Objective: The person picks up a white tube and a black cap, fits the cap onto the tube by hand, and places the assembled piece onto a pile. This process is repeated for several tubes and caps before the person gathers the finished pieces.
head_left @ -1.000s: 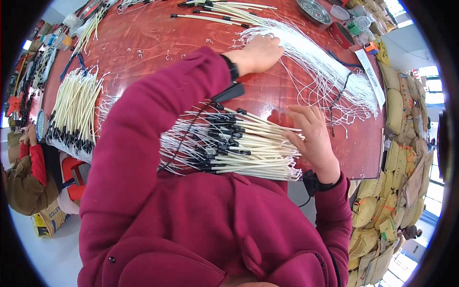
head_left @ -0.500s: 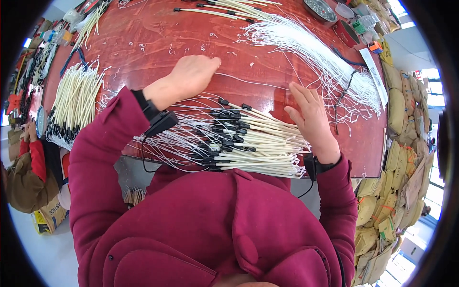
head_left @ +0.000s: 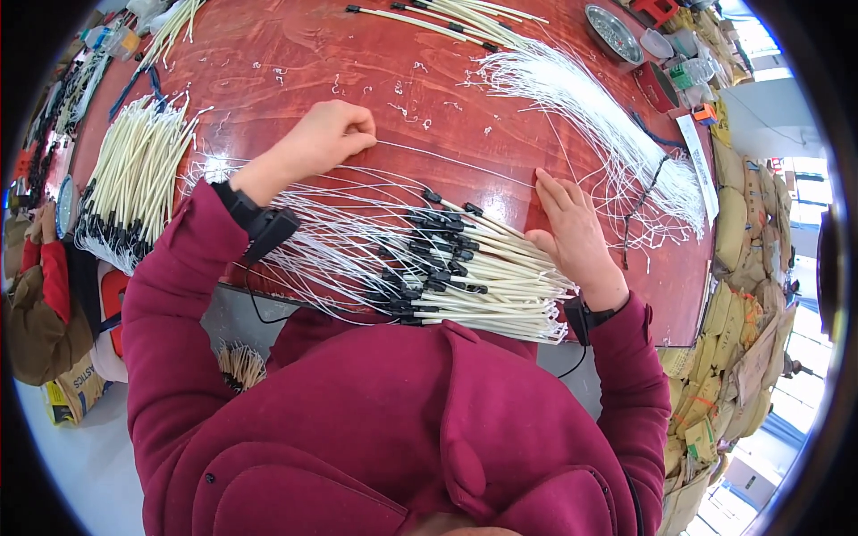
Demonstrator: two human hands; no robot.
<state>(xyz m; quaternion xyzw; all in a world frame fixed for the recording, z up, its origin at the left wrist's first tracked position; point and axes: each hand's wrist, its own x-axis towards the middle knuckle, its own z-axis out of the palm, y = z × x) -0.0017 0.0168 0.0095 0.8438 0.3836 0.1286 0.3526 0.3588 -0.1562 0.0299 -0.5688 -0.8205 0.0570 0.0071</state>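
A single white string [head_left: 451, 163] stretches nearly straight across the red table between my hands. My left hand [head_left: 323, 138] pinches its left end between thumb and fingertips. At the other end my right hand [head_left: 572, 221] lies with fingers stretched out, its fingertips touching the table where the string meets them. Below, near the table's front edge, lies a pile of cream-coloured sticks [head_left: 500, 277] with black end pieces [head_left: 433, 255]. Loose white strings [head_left: 313, 241] run from those black ends to the left, under my left forearm.
A thick bundle of white strings [head_left: 581, 103] lies at the upper right, beside a metal bowl [head_left: 613, 34]. On the left is another bundle of cream sticks [head_left: 143, 156]. Short string scraps dot the red table [head_left: 268, 45]. Another person's red sleeve [head_left: 55, 272] shows at far left.
The string has gone from slack to nearly straight. My left hand has shifted slightly left and its pinch now shows; my right hand stays low on the table, fingers outstretched.
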